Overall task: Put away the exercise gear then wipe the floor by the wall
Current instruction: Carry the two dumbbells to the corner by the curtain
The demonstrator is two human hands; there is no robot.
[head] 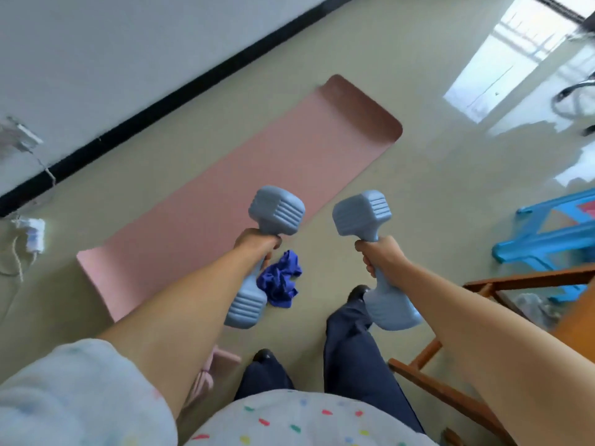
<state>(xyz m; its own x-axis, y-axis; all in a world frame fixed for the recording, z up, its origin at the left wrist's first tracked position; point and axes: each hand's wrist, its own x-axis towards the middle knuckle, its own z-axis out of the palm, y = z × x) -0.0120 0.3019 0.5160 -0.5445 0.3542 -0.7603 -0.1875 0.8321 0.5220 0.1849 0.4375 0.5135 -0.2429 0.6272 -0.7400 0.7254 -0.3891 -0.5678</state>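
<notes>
Item one: left dumbbell (277,211), pale blue-grey, blocky ribbed heads with a narrow handle. The left hand (257,244) is gripping it, fingers wrapped fully around the handle, and is holding it in the air, tilted, one head up and forward, the other down toward the body.

Item two: right dumbbell (363,214), same colour and shape. The right hand (380,254) is clenching its handle in a full fist and is keeping it raised at a similar tilt, beside the first and apart from it.

Item three: pink exercise mat (244,188), lying unrolled and flat on the floor, running diagonally alongside the wall, its far end curling up slightly.

Item four: blue cloth (280,280), lying crumpled on the floor just beside the mat's near edge, below the left hand.

Setting: glossy pale greenish floor (434,194), reflecting window light at upper right. White wall (96,59) with a black baseboard (180,94). A white power adapter (33,236) with a cord is sitting near the wall at left. A wooden chair (450,391) is standing at right, with a blue plastic stool (547,243) beyond it.

Markings: no readable writing is showing on any item.
</notes>
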